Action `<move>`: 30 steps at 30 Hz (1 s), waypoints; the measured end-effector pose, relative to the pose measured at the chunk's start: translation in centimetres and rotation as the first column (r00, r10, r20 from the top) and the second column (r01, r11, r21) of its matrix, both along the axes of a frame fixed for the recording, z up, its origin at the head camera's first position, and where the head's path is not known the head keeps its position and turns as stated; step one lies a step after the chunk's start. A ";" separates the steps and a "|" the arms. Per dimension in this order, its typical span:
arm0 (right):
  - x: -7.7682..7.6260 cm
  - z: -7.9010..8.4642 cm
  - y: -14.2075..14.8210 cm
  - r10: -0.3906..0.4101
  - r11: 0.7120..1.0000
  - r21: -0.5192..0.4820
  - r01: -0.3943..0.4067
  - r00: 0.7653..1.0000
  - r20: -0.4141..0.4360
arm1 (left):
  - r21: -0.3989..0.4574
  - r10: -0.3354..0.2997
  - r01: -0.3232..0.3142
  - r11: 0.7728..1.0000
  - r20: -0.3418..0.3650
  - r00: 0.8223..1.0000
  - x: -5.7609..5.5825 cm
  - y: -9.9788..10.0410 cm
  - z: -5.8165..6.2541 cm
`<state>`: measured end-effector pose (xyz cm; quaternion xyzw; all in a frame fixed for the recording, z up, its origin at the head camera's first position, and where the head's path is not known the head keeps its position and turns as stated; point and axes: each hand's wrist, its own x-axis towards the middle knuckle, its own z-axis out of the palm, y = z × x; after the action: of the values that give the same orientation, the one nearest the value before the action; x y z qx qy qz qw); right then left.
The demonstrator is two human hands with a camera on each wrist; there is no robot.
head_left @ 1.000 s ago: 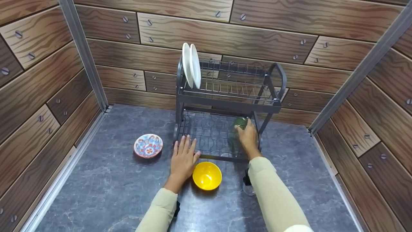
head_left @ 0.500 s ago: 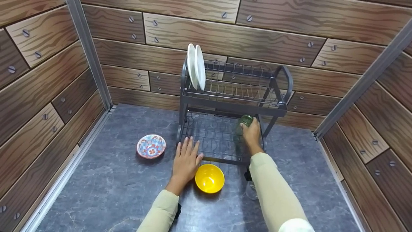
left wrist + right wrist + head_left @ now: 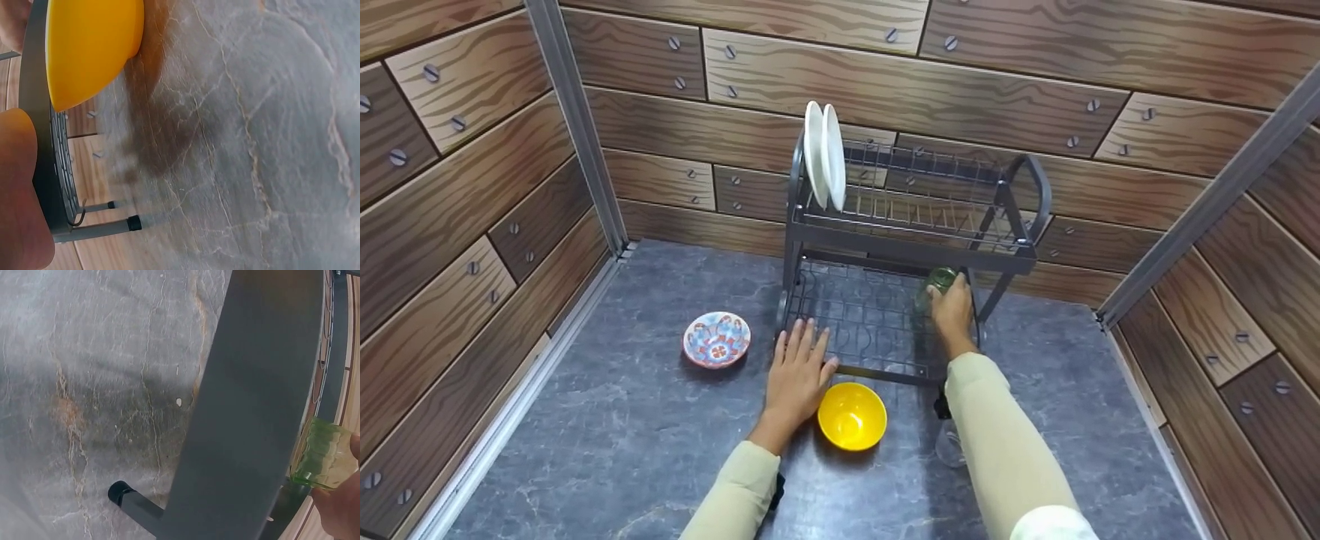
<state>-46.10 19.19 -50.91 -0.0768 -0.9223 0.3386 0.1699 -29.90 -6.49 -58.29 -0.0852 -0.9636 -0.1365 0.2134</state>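
Observation:
My right hand [image 3: 954, 311] grips a green ribbed drinking glass [image 3: 941, 279] at the right side of the lower tier of a dark two-tier dish rack [image 3: 915, 246]. In the right wrist view, the green glass [image 3: 318, 458] shows just beyond the rack's front bar [image 3: 247, 399], with fingertips around it. My left hand [image 3: 797, 379] lies with straight, slightly spread fingers at the lower tier's front left corner. Close to its thumb side stands a yellow bowl [image 3: 852, 416], also large in the left wrist view.
Two white plates [image 3: 825, 156] stand upright at the left end of the upper tier. A patterned blue and red bowl [image 3: 717, 340] sits left of the rack. Partly hidden by the right sleeve is a clear glass [image 3: 950, 446]. Wood-patterned walls [image 3: 840, 67] enclose the grey marbled surface.
The head view has shifted slightly, so everything appears farther right. Both hands keep nearly the same places against the rack, and the right one still grips the green glass.

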 end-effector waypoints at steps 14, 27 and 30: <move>1.2 -1.1 0.3 -0.031 0.995 -0.096 0.032 0.999 0.014 | -0.006 0.004 -0.003 1.000 0.076 0.997 0.1 0.0 0.1; 4.6 1.1 0.2 0.058 0.991 -0.123 -0.057 0.998 -0.001 | 0.015 -0.006 0.005 1.000 0.061 0.998 -0.1 0.1 0.2; 6.3 2.3 0.0 0.106 0.987 -0.117 -0.108 0.994 -0.027 | 0.018 -0.002 0.002 1.000 0.043 0.999 0.0 -0.1 0.2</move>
<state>-39.85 19.24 -48.58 -0.0335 -0.9017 0.4019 0.1561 -29.86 -6.59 -58.07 -0.0814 -0.9667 -0.1470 0.1932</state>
